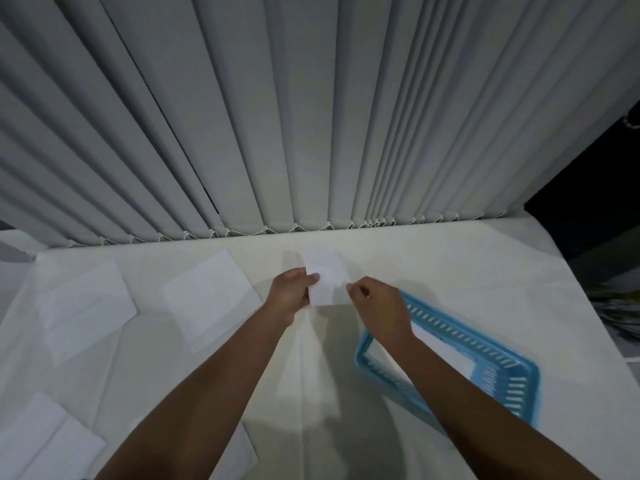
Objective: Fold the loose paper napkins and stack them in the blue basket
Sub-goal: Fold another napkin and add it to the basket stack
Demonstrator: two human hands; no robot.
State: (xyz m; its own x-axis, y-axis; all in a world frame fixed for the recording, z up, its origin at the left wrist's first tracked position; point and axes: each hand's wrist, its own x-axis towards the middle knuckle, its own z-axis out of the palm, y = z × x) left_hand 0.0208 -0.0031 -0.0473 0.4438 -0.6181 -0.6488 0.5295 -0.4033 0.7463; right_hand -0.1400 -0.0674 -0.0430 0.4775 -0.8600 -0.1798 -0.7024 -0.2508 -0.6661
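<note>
A small folded white napkin (325, 277) is held up above the table between both hands. My left hand (291, 291) pinches its left edge, and my right hand (375, 303) pinches its lower right corner. The blue basket (516, 382) lies to the right, partly under my right forearm, with white napkins (446, 351) inside it. Loose unfolded napkins lie flat on the table: one (211, 296) just left of my left hand, another (86, 308) further left, one (45, 441) at the bottom left, and one (239, 455) partly hidden under my left forearm.
The table (433, 265) wears a white cloth. Grey vertical blinds (311, 116) hang along its far edge. A dark gap (595, 216) opens past the table's right edge, with some papers (620, 313) lying low there.
</note>
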